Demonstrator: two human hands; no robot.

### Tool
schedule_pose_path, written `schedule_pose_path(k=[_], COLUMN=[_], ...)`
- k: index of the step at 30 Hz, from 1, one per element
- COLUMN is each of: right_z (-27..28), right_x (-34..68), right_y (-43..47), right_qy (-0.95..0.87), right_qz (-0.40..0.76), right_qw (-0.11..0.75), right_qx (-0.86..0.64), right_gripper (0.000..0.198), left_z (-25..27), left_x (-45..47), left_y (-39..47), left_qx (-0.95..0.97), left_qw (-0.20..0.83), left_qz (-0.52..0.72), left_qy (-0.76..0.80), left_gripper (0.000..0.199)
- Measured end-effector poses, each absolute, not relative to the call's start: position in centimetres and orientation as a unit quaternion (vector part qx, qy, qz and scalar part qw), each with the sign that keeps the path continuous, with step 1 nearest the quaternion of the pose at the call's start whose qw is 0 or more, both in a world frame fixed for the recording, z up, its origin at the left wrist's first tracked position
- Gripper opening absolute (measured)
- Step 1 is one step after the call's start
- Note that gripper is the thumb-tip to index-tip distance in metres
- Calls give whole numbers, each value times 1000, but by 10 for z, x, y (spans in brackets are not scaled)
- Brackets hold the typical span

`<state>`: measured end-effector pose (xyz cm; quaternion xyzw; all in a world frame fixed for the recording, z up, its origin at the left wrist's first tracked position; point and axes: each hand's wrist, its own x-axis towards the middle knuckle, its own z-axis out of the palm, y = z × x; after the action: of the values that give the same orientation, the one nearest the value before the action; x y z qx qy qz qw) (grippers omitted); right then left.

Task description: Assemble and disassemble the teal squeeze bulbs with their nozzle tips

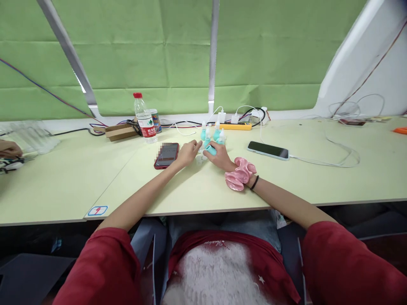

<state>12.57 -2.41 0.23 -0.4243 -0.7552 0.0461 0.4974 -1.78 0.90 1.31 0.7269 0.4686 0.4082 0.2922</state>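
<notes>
My right hand (220,156) is wrapped round a teal rubber bulb (210,149), its round open end tilted toward the left. Close by on the left, my left hand (190,152) has its fingers curled together; what they hold, if anything, is too small to make out. Between and just below both hands lie small clear plastic pieces (199,160), partly covered by the fingers. Right behind the hands, several teal bulbs with clear pointed nozzles (217,132) stand upright in a cluster.
A red-cased phone (167,155) lies left of my left hand. Farther right, another phone (268,150) is plugged into a white cable. A water bottle (146,120), a can (155,120), a cardboard box (121,131) and a yellow power strip (235,126) line the back. Another person's hand (9,149) shows far left.
</notes>
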Motion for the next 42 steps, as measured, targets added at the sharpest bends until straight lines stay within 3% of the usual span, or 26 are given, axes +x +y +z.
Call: schedule_pose_path(k=[8, 17, 23, 31, 42], right_z=[-2, -5, -6, -7, 15], right_x=[125, 125, 125, 126, 163], right_y=[-22, -20, -19, -18, 5], right_qy=[-775, -763, -758, -770, -614], right_qz=[37, -10, -21, -29, -179], right_qw=[445, 432, 454, 494, 630], right_qx=[-447, -482, -467, -403, -441], right_gripper=[12, 21, 22, 8, 49], left_z=[-3, 7, 6, 9, 12], left_x=[-18, -17, -16, -12, -9], left_y=[1, 0, 0, -5, -10], left_qx=[809, 839, 837, 818, 816], left_qw=[137, 43, 4, -50, -90], left_qz=[270, 163, 140, 155, 170], left_qy=[504, 517, 529, 552, 545], left_gripper=[27, 26, 27, 29, 33])
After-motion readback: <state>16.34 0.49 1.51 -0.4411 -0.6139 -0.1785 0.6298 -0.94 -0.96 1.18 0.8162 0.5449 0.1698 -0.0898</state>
